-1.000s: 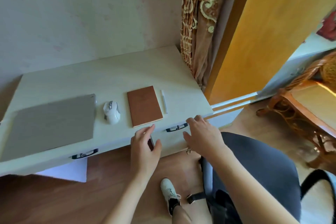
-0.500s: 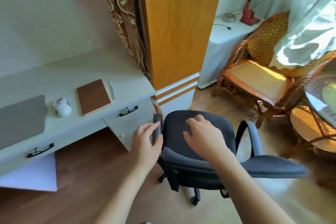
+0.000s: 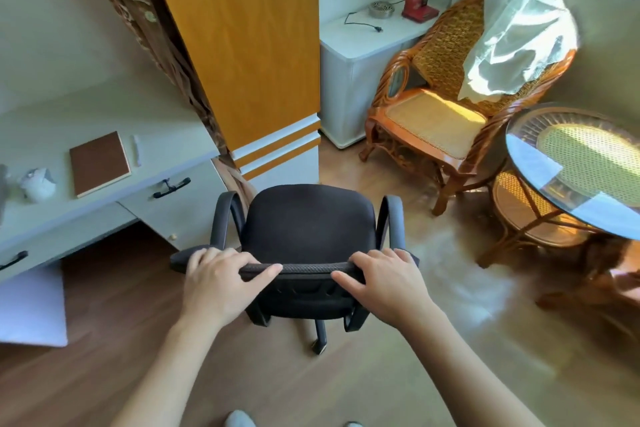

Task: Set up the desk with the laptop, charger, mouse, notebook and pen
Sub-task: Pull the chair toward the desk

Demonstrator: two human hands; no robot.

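Note:
The pale desk (image 3: 166, 146) stands at the left. On it lie a brown notebook (image 3: 99, 162), a white pen (image 3: 136, 150) just right of it, and a white mouse (image 3: 37, 184) to its left. The laptop is almost wholly cut off by the left edge. A black office chair (image 3: 308, 225) stands in front of me, its seat facing away. My left hand (image 3: 221, 282) and my right hand (image 3: 384, 279) both grip the top edge of its backrest, thumbs toward each other. No charger shows.
An orange wardrobe (image 3: 242, 45) stands right of the desk behind a patterned curtain (image 3: 138, 10). A rattan armchair (image 3: 446, 107), a glass-topped round table (image 3: 581, 170) and a white cabinet (image 3: 360, 55) fill the right. A white sheet (image 3: 31, 305) lies under the desk. Wooden floor lies around the chair.
The view has swung right, away from the desk. Both hands left the drawer front, passed over the chair seat, and now grip the backrest top.

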